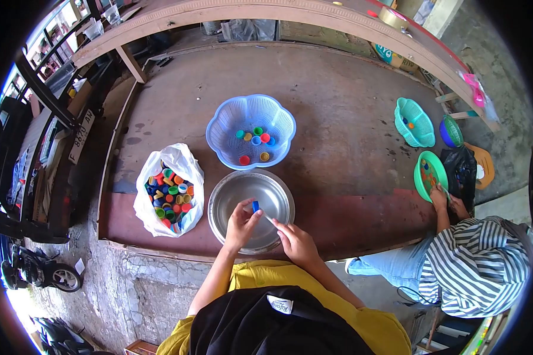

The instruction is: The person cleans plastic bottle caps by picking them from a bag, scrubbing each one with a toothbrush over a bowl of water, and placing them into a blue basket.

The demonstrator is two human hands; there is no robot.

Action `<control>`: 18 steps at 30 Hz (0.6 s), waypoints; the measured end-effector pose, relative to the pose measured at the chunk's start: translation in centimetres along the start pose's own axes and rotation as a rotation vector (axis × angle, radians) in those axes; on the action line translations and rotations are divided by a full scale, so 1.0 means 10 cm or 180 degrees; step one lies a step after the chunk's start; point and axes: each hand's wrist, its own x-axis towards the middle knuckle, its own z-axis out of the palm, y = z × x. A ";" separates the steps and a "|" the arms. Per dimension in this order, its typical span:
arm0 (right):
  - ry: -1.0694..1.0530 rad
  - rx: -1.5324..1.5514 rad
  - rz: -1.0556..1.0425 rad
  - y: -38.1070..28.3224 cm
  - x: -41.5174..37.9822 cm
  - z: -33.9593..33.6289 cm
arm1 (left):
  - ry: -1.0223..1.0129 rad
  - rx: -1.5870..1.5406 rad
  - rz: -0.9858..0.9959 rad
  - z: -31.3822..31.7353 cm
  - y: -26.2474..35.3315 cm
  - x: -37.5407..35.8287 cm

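Observation:
My left hand [241,225] pinches a blue bottle cap [255,206] above a round metal basin [215,201]. Close beside it, my right hand [296,239] is closed on a thin, pale tool [269,219] whose tip points toward the cap; its kind is too small to make out. Beyond the basin stands a blue scalloped plastic basket [222,133] with several colored caps in it. To the left, a white plastic bag [149,204] is open, full of bottle caps [170,195] in many colors.
On the right, a person in a striped top [479,266] works at a green bowl [419,183] with both hands. A turquoise basket [417,133], a blue-green bowl [450,131] and a black plastic bag [459,171] are near. A wooden rail [231,13] crosses behind the brown table [337,89].

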 end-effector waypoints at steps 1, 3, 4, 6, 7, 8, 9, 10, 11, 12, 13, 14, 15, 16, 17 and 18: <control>-0.0078 0.0005 0.0052 -0.03 0.02 -0.04 | 0.0050 -0.0322 -0.0039 0.01 -0.01 0.00; -0.0170 0.0024 0.0134 -0.10 0.04 -0.11 | 0.0155 -0.0966 -0.0114 0.05 -0.04 0.00; -0.0184 0.0040 0.0165 -0.14 0.05 -0.14 | 0.0194 -0.0858 -0.0074 0.04 -0.05 0.00; -0.0011 0.0132 0.0027 -0.14 0.04 -0.10 | 0.0265 -0.0645 0.0002 0.02 -0.07 0.00; 0.0175 0.0208 -0.0142 -0.09 0.02 -0.01 | 0.0220 -0.0768 -0.0092 0.02 -0.09 0.00; 0.0361 0.0283 -0.0314 -0.05 0.00 0.08 | 0.0176 -0.0892 -0.0184 0.01 -0.12 0.00; 0.0326 0.0503 -0.0246 -0.06 0.01 0.13 | 0.0133 -0.1016 -0.0279 0.01 -0.13 -0.01; 0.0299 0.0546 -0.0119 -0.05 0.04 0.14 | 0.0173 -0.1159 -0.0370 0.02 -0.13 -0.01; 0.0270 0.0589 0.0013 -0.03 0.07 0.15 | 0.0211 -0.1302 -0.0464 0.04 -0.13 -0.01; 0.0239 0.0630 0.0146 -0.03 0.10 0.15 | 0.0251 -0.1447 -0.0562 0.06 -0.13 -0.03; 0.0688 0.0890 -0.0004 -0.03 0.15 0.20 | 0.0252 -0.1916 -0.0813 0.05 -0.15 -0.01; 0.0535 0.0754 0.0004 -0.05 0.14 0.20 | 0.0310 -0.1893 -0.0745 0.05 -0.14 -0.01; 0.0382 0.0616 0.0011 -0.08 0.11 0.19 | 0.0367 -0.1871 -0.0675 0.05 -0.14 0.00; 0.0225 0.0479 0.0023 -0.10 0.07 0.19 | 0.0426 -0.1849 -0.0612 0.05 -0.14 -0.01; 0.0181 0.0461 -0.0003 -0.05 0.04 0.25 | 0.0437 -0.1707 -0.0648 0.05 -0.13 -0.01; 0.0376 0.0530 0.0066 -0.01 0.07 0.27 | 0.0444 -0.1562 -0.0683 0.04 -0.13 -0.03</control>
